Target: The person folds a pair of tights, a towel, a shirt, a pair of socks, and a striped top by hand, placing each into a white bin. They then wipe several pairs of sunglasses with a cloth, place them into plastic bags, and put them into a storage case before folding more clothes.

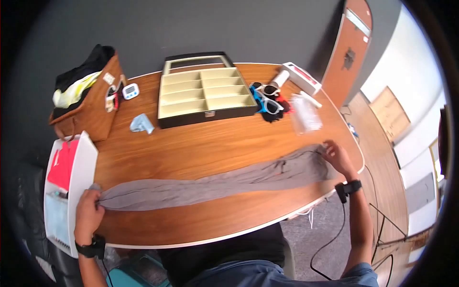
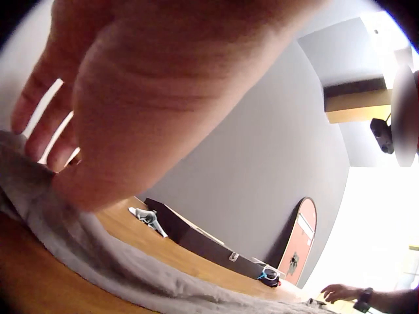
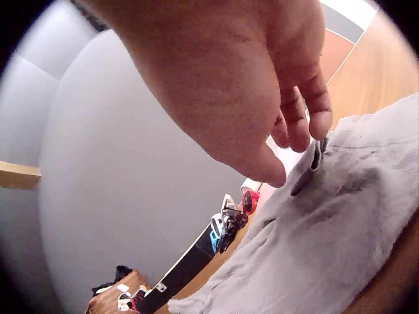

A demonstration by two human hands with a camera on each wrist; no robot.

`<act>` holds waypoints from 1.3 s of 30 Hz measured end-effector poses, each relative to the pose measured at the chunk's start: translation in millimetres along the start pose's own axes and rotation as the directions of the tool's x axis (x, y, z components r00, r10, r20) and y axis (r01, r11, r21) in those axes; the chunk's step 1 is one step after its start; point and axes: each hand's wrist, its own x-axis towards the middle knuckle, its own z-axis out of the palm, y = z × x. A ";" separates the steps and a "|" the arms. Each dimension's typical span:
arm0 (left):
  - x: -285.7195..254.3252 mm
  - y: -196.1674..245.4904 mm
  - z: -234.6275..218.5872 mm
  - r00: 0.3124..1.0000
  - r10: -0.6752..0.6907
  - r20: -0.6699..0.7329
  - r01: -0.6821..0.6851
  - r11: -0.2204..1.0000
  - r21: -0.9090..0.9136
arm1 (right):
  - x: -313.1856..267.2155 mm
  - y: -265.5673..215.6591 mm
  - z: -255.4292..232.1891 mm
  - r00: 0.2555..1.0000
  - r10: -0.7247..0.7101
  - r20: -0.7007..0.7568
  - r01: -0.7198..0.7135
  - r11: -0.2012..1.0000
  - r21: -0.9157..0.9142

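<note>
A long grey cloth (image 1: pixel 191 192) lies stretched across the front of the wooden table, wrinkled along its length. At its left end my left hand (image 1: pixel 89 213) pinches the fabric, thumb against the cloth, with a small bunch showing past the fingers. In the left wrist view the cloth (image 2: pixel 131 261) runs away from that hand. My right hand (image 1: pixel 338 158) is over the cloth's wider right end. Seen from the right wrist, my hand's fingertips (image 3: pixel 319 124) are right at a raised dark fold in the cloth, with the thumb held apart from them.
A compartmented display case (image 1: pixel 208 114) stands open at the back. Left of it are a light-blue crumpled cloth (image 1: pixel 142 124), a timer (image 1: pixel 130 91) and a brown bag (image 1: pixel 91 112). Sunglasses (image 1: pixel 272 106), a plastic bag (image 1: pixel 306 115) and a white box (image 1: pixel 301 78) sit right. A white bin (image 1: pixel 86 155) borders the left edge.
</note>
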 end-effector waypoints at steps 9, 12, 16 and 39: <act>39.9 23.6 31.4 0.999 0.043 -0.032 -0.049 0.983 -0.178 | 31.9 20.9 8.2 0.936 0.276 0.219 -0.274 0.961 -0.039; 43.4 26.5 26.3 0.965 0.119 0.235 -0.093 0.989 -0.117 | 29.0 21.2 7.5 0.933 0.288 0.215 -0.303 0.952 0.041; 44.3 19.7 25.2 0.969 0.062 0.239 0.012 0.955 -0.295 | 21.6 25.2 5.8 0.987 0.143 0.069 -0.153 0.973 0.172; 106.6 0.1 25.4 0.986 -0.041 -0.161 -0.020 0.935 -0.355 | 63.5 48.7 17.9 0.978 0.197 0.066 -0.192 0.978 -0.076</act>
